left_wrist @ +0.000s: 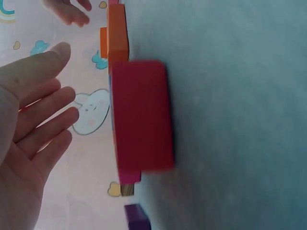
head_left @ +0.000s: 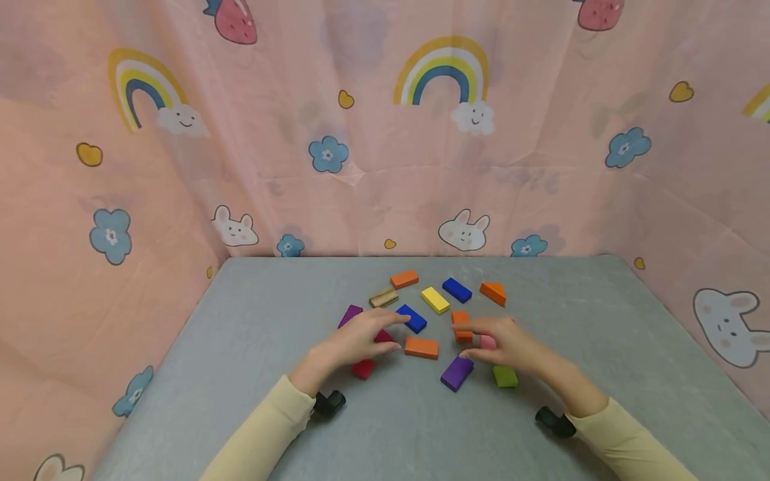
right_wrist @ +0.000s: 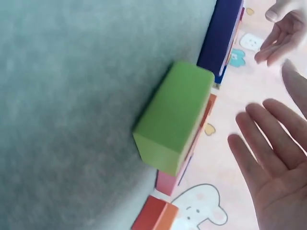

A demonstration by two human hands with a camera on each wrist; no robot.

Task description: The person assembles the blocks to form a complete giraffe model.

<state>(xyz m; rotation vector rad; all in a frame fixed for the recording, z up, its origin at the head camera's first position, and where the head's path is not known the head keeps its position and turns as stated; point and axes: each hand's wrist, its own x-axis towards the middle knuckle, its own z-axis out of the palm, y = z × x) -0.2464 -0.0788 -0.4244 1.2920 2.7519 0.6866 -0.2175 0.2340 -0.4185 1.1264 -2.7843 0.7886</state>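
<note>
Over a loose group of coloured blocks, my left hand (head_left: 361, 336) hovers with its fingers apart and nothing between them. Beneath and beside it lie a red block (head_left: 363, 369) and a purple block (head_left: 349, 315); the red block (left_wrist: 143, 115) looms large in the left wrist view. My right hand (head_left: 504, 342) faces it, fingers extended and holding nothing. Near its fingertips are an orange block (head_left: 461, 319) and a violet block (head_left: 457, 373), with a green block (right_wrist: 175, 110) below the wrist. A pink block (head_left: 488, 342) is partly hidden by this hand. Between the hands lie an orange block (head_left: 422, 347) and a blue block (head_left: 412, 319).
Farther back on the grey table (head_left: 271, 287) lie a yellow block (head_left: 435, 300), another blue block (head_left: 457, 290), an orange triangular block (head_left: 493, 293), an orange block (head_left: 404, 278) and a wood-coloured block (head_left: 383, 298). A pink patterned curtain (head_left: 373, 200) hangs behind the table and at both sides.
</note>
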